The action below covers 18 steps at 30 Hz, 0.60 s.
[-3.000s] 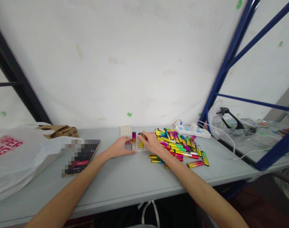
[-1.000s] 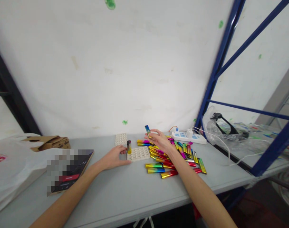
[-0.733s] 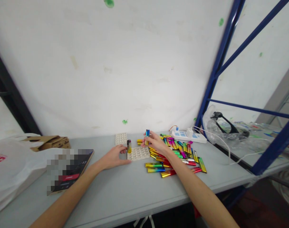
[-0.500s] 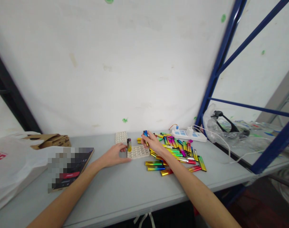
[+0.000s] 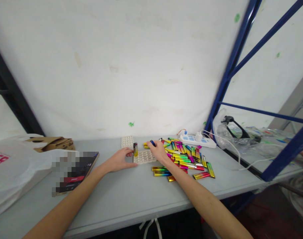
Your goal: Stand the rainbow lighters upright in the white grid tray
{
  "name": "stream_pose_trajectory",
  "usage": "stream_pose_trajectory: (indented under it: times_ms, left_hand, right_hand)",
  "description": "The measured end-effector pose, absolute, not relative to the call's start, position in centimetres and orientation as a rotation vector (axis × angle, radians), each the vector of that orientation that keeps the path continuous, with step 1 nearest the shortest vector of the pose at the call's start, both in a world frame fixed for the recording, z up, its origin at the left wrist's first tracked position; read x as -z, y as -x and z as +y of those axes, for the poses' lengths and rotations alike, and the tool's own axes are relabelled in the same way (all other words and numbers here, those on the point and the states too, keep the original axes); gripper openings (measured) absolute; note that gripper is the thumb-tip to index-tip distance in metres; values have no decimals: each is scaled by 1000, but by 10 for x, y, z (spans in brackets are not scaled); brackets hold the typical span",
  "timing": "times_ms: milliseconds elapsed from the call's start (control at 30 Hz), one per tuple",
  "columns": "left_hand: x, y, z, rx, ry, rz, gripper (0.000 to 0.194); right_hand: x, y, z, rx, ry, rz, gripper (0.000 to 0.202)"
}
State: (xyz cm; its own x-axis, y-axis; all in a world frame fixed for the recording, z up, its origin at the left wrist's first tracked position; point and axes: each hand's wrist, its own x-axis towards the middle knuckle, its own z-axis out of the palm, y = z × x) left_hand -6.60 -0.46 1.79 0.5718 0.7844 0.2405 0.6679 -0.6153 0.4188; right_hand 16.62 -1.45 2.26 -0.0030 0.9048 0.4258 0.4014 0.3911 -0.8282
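A pale tray with rows of holes point(image 5: 144, 157) lies on the grey table, and one gold lighter point(image 5: 135, 150) stands upright at its left end. My left hand point(image 5: 121, 160) is beside that end, thumb and fingers apart, with nothing between them. Over the tray's right part, my right hand point(image 5: 157, 151) pinches a blue-topped lighter point(image 5: 152, 143), its lower part hidden by the fingers. Many shiny coloured lighters point(image 5: 182, 158) lie in a loose pile to the right. A second pale tray point(image 5: 127, 141) rests behind, near the wall.
A white power strip point(image 5: 198, 140) with cables sits behind the pile. Blue rack posts point(image 5: 222, 86) rise at the right, near a plastic-wrapped black object point(image 5: 237, 127). On the left are a white bag point(image 5: 22, 166), brown cardboard point(image 5: 58, 144) and a dark box point(image 5: 84, 169).
My right hand has moved slightly down with the blue-topped lighter, which now shows less between the fingers. My left hand stays almost in place beside the tray.
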Motion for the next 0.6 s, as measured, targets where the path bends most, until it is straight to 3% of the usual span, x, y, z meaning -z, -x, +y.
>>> stream_pose_trajectory:
  times_ms: [133,300,467,600]
  left_hand:
    - [-18,66,-5,-590,-2528,1210,59]
    - [-19,65,-6,-592,-2537,1209,56]
    - [-19,65,-6,-610,-2551,1194,55]
    - [-18,65,-6,-611,-2555,1199,56]
  right_hand:
    - [-20,-163,-13,-540,1242,-1599,34]
    - [-18,-165,-12,-482,1229,-1711,42]
    - [-16,-167,-15,-496,1143,-1935,33]
    - [-17,-166,-16,-197,1103,-2102,36]
